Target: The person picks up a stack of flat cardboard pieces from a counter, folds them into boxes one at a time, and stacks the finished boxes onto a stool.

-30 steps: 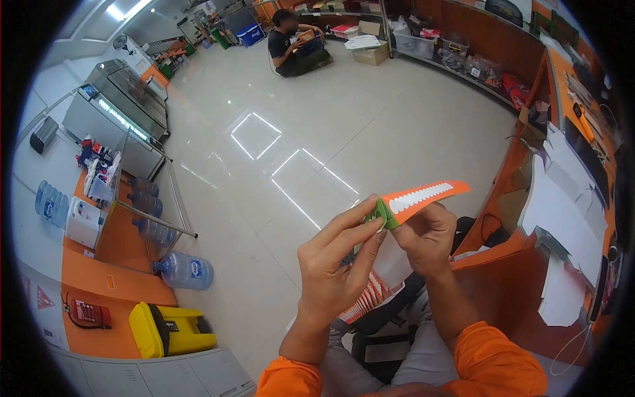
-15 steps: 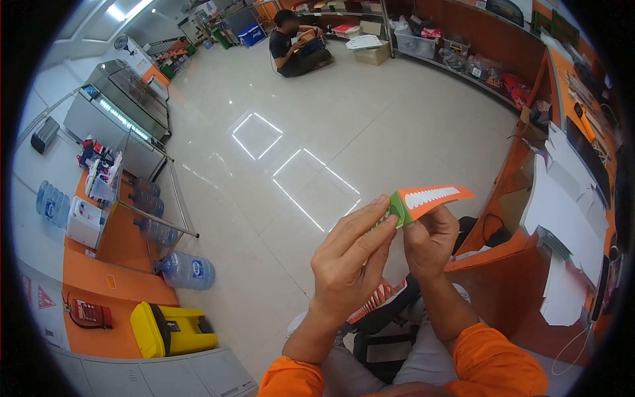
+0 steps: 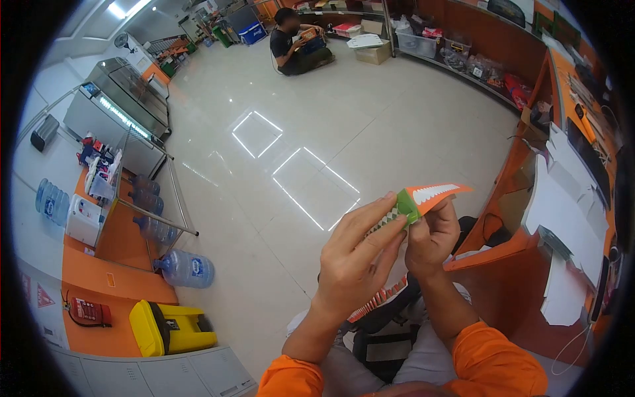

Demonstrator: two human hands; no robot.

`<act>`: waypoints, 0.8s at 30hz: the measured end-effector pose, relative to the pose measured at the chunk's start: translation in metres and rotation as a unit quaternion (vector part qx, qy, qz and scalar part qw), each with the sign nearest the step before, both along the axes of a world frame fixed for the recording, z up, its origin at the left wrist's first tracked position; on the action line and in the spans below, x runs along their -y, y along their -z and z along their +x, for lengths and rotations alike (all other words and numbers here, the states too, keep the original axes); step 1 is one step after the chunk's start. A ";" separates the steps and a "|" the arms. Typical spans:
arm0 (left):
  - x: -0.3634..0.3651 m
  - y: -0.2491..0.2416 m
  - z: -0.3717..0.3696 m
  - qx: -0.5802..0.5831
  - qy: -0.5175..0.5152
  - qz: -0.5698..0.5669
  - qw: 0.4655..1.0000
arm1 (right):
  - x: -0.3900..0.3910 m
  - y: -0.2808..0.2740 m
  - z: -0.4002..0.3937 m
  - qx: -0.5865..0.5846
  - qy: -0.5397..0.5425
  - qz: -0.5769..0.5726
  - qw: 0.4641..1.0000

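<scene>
A folded printed paper piece (image 3: 433, 194), green and orange with a white toothed edge, is held up in front of me by both hands. My left hand (image 3: 357, 248) pinches its green end; a green-and-white checked part shows between the fingers. On the near side, my right hand (image 3: 431, 235) grips the piece from below with curled fingers, its fingertips partly hidden. Lower down, behind my left wrist, lies an orange-and-white zigzag paper strip (image 3: 380, 299) over a dark surface by my lap. Whether the strip joins the held piece is hidden by my hand.
On my right, a desk carries white sheets (image 3: 565, 212). A person (image 3: 297, 43) sits on the floor ahead, near a cardboard box (image 3: 374, 53). To the left are a water bottle (image 3: 187, 268), a yellow bin (image 3: 175, 329) and a metal rail (image 3: 178, 198).
The paper piece has turned slightly, showing more of its green end and checked side. My left hand has shifted a little to the right; the right hand has barely moved.
</scene>
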State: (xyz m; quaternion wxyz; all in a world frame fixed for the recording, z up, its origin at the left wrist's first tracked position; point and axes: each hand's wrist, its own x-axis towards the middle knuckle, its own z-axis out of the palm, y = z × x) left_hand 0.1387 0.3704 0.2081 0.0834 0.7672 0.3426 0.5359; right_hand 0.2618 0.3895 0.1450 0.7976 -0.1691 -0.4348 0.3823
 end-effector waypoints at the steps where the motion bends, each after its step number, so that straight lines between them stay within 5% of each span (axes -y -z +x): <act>1: 0.000 0.001 0.001 -0.014 -0.006 0.012 1.000 | -0.001 0.001 0.001 -0.012 0.006 0.011 1.000; 7: -0.002 0.005 0.002 0.027 -0.014 0.032 0.999 | 0.004 -0.008 0.004 0.072 0.005 -0.031 0.997; 17: -0.002 0.005 0.000 0.002 -0.020 0.025 0.999 | 0.004 -0.002 0.001 0.043 0.025 -0.009 0.999; 24: -0.008 0.013 -0.008 -0.001 -0.075 0.038 0.996 | 0.006 -0.018 0.007 0.211 0.062 -0.004 0.976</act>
